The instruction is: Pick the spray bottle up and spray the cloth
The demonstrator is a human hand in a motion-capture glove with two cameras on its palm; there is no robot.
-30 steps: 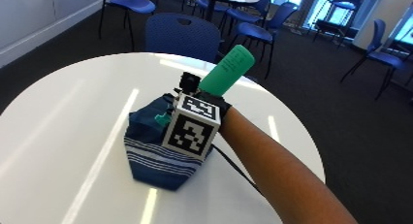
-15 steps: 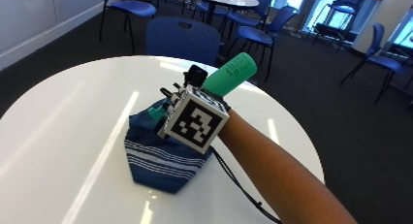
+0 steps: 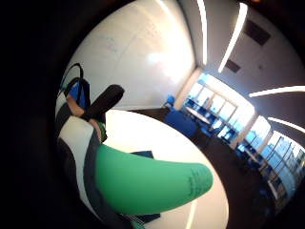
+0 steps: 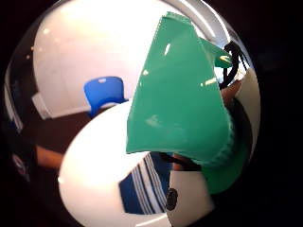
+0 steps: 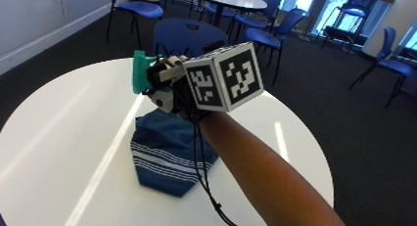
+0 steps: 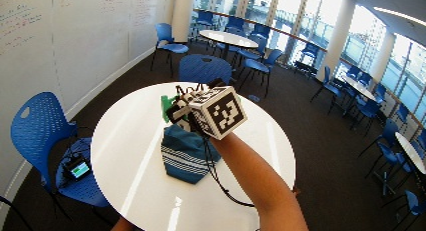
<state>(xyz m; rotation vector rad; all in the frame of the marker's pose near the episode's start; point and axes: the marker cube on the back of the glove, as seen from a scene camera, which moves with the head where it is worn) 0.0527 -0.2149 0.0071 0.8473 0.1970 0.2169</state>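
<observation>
Daylight from the windows [image 6: 293, 21] and ceiling strips [image 3: 238, 33] fills the room brightly, streaking glare across the white bench [image 5: 72, 138], while both palm views bend and darken at their rims.

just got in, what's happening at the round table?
A person's gloved right hand holds a green spray bottle up in the air above a blue striped cloth. The cloth lies bunched on the white table. The bottle is off the table and close over the cloth. No spray shows in any view, so whether the cloth has been sprayed cannot be told.
</observation>
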